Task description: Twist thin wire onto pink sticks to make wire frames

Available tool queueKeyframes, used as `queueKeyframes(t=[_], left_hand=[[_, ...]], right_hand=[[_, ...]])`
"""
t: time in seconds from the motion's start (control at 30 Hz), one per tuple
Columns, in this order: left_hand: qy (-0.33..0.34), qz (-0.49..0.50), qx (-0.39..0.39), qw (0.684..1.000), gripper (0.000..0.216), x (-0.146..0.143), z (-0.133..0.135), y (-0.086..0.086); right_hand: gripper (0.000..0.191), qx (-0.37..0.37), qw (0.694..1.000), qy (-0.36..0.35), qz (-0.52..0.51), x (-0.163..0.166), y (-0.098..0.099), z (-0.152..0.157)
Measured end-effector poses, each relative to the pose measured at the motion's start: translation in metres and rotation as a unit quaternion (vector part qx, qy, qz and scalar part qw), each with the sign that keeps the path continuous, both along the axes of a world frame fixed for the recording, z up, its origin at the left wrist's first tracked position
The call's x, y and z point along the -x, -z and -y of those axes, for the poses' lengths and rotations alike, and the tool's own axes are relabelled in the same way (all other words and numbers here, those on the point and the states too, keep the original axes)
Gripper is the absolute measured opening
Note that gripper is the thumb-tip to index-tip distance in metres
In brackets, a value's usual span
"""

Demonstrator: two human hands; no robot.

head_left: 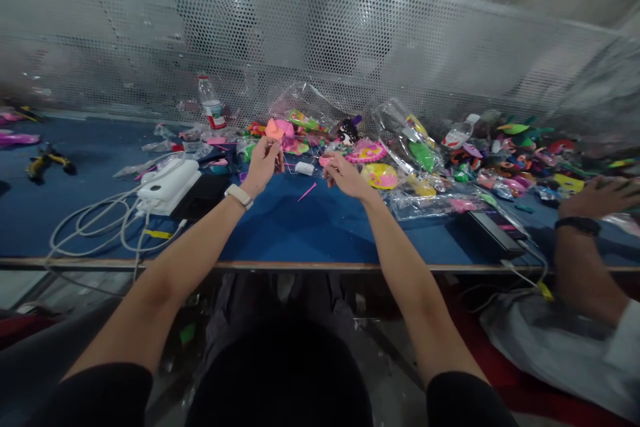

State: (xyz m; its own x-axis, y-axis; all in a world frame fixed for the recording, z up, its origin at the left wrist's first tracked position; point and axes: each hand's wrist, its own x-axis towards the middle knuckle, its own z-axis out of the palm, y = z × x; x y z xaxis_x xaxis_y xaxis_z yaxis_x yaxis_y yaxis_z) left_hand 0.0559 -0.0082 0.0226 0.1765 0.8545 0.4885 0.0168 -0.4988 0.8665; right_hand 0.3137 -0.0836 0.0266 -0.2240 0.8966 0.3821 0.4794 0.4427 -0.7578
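Observation:
My left hand (265, 163) is closed, thumb and fingers together in front of a pink and orange soft-looking toy (280, 130). What lies in its grasp is too small to make out. In my right hand (345, 175), the fingers pinch a small pink piece (325, 161). Thin pinkish strands, blurred, show between the two hands. Also between them, a small white block or tag (304, 168) lies at table height. A thin pink pointed stick (307, 192) rests on the blue tabletop (300, 233) just in front.
Plastic bags and colourful toy pieces (380, 175) line the back by a perforated metal panel (310, 27). To the left are a white power bank (170, 183), cables, pliers (50, 163) and a bottle (212, 107). On the right, a black device (487, 233) and another person's hand (600, 197).

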Motion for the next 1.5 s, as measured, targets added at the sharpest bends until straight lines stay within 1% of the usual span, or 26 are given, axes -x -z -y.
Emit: queueKeyframes(t=[0.1, 0.17, 0.3, 0.4, 0.53, 0.63, 0.77, 0.83, 0.93, 1.03, 1.1, 1.17, 1.27, 1.37, 1.43, 1.5], left_hand=[[-0.015, -0.010, -0.012, 1.000, 0.028, 0.000, 0.000, -0.001], [-0.007, -0.023, -0.014, 1.000, 0.030, 0.001, 0.001, -0.001], [0.060, -0.053, 0.003, 0.997, 0.026, 0.000, 0.006, -0.002], [0.122, -0.043, 0.041, 0.991, 0.025, -0.002, 0.012, -0.003], [0.157, -0.053, 0.058, 0.984, 0.022, -0.005, 0.019, -0.003], [0.167, -0.071, 0.059, 0.982, 0.026, -0.008, 0.023, -0.001], [0.128, -0.080, 0.038, 0.988, 0.035, -0.010, 0.024, 0.000], [0.120, -0.077, 0.036, 0.989, 0.038, -0.011, 0.025, 0.001], [0.159, -0.068, 0.043, 0.984, 0.034, -0.013, 0.027, 0.002], [0.186, -0.090, 0.018, 0.978, 0.025, -0.015, 0.030, 0.002], [0.184, -0.111, -0.009, 0.977, 0.024, -0.016, 0.034, 0.003], [0.180, -0.122, -0.032, 0.976, 0.026, -0.019, 0.038, 0.003], [0.170, -0.102, -0.042, 0.979, 0.028, -0.022, 0.044, 0.003], [0.129, -0.066, -0.044, 0.988, 0.027, -0.025, 0.046, 0.002], [0.088, -0.056, -0.060, 0.993, 0.033, -0.025, 0.044, 0.001], [0.068, -0.051, -0.077, 0.993, 0.036, -0.024, 0.043, 0.000]], right_hand=[[0.027, 0.002, 1.000, 0.007, -0.026, 0.004, 0.003, -0.004], [0.029, -0.001, 0.998, 0.016, -0.060, 0.006, 0.005, -0.007], [0.039, -0.021, 0.990, 0.049, -0.133, 0.010, 0.007, -0.010], [0.047, -0.030, 0.984, 0.070, -0.159, 0.012, 0.005, -0.010], [0.052, -0.038, 0.980, 0.070, -0.183, 0.014, 0.003, -0.007], [0.048, -0.059, 0.977, 0.100, -0.181, 0.015, 0.001, -0.003], [0.039, -0.131, 0.966, 0.176, -0.139, 0.016, -0.002, 0.003], [0.034, -0.162, 0.962, 0.188, -0.113, 0.017, -0.004, 0.006], [0.026, -0.195, 0.960, 0.187, -0.075, 0.021, -0.004, 0.008], [0.021, -0.222, 0.953, 0.200, -0.053, 0.025, -0.003, 0.008], [0.019, -0.221, 0.953, 0.198, -0.058, 0.028, -0.002, 0.008], [0.018, -0.209, 0.958, 0.182, -0.074, 0.030, -0.002, 0.008], [0.018, -0.197, 0.961, 0.172, -0.091, 0.033, -0.003, 0.011], [0.018, -0.198, 0.962, 0.170, -0.080, 0.034, -0.005, 0.013], [0.018, -0.203, 0.965, 0.155, -0.061, 0.034, -0.005, 0.014], [0.017, -0.209, 0.967, 0.138, -0.044, 0.032, -0.005, 0.013]])
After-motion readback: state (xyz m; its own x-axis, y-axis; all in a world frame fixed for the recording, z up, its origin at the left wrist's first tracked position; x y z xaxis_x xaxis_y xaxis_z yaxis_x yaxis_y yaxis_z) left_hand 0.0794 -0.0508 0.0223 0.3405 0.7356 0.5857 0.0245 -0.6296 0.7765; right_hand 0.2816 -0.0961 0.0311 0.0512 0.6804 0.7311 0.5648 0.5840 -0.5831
